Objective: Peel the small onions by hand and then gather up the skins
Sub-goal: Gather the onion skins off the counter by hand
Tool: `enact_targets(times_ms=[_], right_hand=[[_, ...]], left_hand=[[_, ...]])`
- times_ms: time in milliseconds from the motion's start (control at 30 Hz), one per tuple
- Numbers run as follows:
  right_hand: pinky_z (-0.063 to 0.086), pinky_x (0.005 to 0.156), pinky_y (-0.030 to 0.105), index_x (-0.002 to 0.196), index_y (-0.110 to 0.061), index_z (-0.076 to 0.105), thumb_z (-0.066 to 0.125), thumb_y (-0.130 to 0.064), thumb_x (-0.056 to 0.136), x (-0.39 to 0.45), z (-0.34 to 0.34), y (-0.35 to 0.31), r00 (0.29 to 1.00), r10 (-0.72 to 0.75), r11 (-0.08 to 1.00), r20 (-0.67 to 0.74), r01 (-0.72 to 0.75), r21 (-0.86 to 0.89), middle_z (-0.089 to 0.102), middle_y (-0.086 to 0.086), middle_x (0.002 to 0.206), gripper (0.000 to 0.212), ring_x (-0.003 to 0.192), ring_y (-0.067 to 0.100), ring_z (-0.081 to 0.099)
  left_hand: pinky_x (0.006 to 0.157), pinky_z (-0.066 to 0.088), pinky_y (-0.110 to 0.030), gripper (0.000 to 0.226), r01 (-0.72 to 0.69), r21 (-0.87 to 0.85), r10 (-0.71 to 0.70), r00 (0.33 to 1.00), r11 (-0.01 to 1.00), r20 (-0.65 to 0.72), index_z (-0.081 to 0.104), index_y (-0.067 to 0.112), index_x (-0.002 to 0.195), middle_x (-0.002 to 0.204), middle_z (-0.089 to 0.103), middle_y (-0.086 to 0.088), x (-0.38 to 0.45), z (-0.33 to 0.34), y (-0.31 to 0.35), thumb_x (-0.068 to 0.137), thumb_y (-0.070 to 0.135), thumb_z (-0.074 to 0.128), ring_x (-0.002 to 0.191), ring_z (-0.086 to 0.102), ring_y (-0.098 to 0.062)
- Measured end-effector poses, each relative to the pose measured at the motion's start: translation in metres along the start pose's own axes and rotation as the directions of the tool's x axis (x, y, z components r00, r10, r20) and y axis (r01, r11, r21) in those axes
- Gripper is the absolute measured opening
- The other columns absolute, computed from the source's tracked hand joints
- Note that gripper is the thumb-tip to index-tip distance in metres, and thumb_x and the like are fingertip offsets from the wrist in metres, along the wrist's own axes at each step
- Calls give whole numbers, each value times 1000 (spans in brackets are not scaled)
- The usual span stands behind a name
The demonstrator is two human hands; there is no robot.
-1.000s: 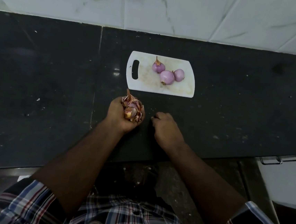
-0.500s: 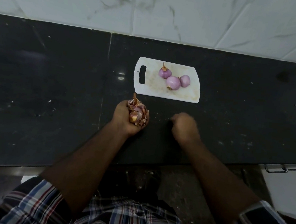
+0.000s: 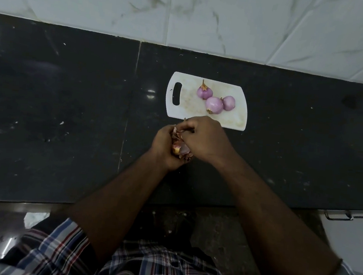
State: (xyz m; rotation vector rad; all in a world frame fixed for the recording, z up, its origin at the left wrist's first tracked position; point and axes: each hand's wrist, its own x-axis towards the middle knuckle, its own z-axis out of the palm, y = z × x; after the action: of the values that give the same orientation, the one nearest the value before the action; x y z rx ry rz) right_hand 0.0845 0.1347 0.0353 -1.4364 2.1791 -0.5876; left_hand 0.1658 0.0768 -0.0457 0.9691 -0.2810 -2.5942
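Note:
Three peeled pale-purple small onions [image 3: 214,104] lie on a white cutting board [image 3: 185,106] on the black counter. Just in front of the board my left hand [image 3: 162,143] grips a bunch of reddish-brown onion skins [image 3: 180,147]. My right hand [image 3: 207,139] lies over the top of that bunch, its curled fingers pressed onto the skins at the upper end. Most of the bunch is hidden between the two hands.
The black stone counter [image 3: 67,115] carries small pale flecks on its left half. A white tiled wall [image 3: 188,13] stands behind it. A white cabinet with a metal handle [image 3: 349,215] sits below the counter at the right.
My right hand has moved left from the counter surface onto the skins held in my left hand. My left hand has kept its grip on the bunch.

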Motion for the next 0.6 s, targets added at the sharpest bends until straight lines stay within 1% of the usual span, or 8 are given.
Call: enact_targets(times_ms=[67, 133, 200, 267, 333, 400, 500, 600], right_hand=[[52, 91, 30, 114, -25, 74, 54, -13, 92, 1, -4, -2, 998, 18, 999, 52, -16, -43, 73, -4, 114, 32, 102, 13, 66], [52, 93, 29, 119, -26, 72, 58, -12, 92, 1, -8, -2, 997, 1, 997, 78, 5, -77, 72, -4, 117, 33, 105, 13, 65], [52, 94, 30, 119, -26, 72, 67, -13, 89, 2, -9, 1, 997, -44, 994, 58, 49, -95, 72, -5, 116, 33, 105, 12, 66], [54, 88, 31, 111, -26, 74, 68, -14, 88, 2, -7, 4, 998, -70, 993, -2, 69, -92, 75, -5, 105, 26, 97, 12, 67], [55, 83, 29, 104, -26, 76, 67, -14, 87, 2, -6, 5, 996, -81, 992, -39, 77, -100, 75, -5, 97, 22, 90, 12, 68], [53, 84, 26, 107, -23, 76, 68, -13, 86, 1, -6, 5, 996, -92, 989, -15, 90, -120, 76, -3, 101, 25, 93, 13, 68], [51, 95, 28, 118, -22, 72, 63, -6, 86, 0, -12, 4, 995, -81, 993, 55, 85, -85, 73, -3, 115, 38, 105, 13, 66], [50, 98, 24, 120, -21, 72, 62, -4, 88, 0, -19, 6, 998, -63, 998, 2, 63, -15, 72, -5, 118, 38, 108, 8, 65]], left_hand=[[72, 53, -33, 42, -6, 9, 6, 1000, 1000, 5, 72, 10, 79, 82, 73, -9, 0, 1, 0, 96, 26, 36, 71, 73, -23], [74, 54, -34, 42, -10, -1, 10, 1000, 1000, 9, 72, 10, 81, 86, 73, -9, 2, 1, -1, 96, 26, 36, 76, 73, -24], [77, 55, -35, 36, -14, -7, 14, 1000, 1000, 5, 72, 10, 83, 92, 72, -9, 2, 0, -1, 91, 25, 40, 84, 71, -25], [78, 55, -34, 28, -8, -16, 8, 1000, 1000, 7, 71, 11, 81, 93, 70, -8, 4, 0, -2, 83, 23, 46, 86, 68, -24], [73, 56, -32, 23, -2, -16, 3, 1000, 1000, 19, 70, 12, 75, 88, 68, -6, 3, 2, -2, 77, 23, 50, 80, 68, -22], [67, 58, -29, 24, -2, -27, 4, 998, 1000, 55, 71, 11, 71, 82, 69, -6, 1, 4, -3, 75, 24, 50, 72, 71, -21], [73, 57, -31, 28, -11, -44, 13, 998, 999, 60, 71, 10, 84, 89, 72, -8, 3, 5, -2, 76, 25, 49, 79, 71, -23], [84, 54, -36, 28, 10, -91, -3, 997, 996, 80, 68, 10, 95, 99, 70, -9, 5, 7, -1, 82, 23, 47, 93, 66, -24]])
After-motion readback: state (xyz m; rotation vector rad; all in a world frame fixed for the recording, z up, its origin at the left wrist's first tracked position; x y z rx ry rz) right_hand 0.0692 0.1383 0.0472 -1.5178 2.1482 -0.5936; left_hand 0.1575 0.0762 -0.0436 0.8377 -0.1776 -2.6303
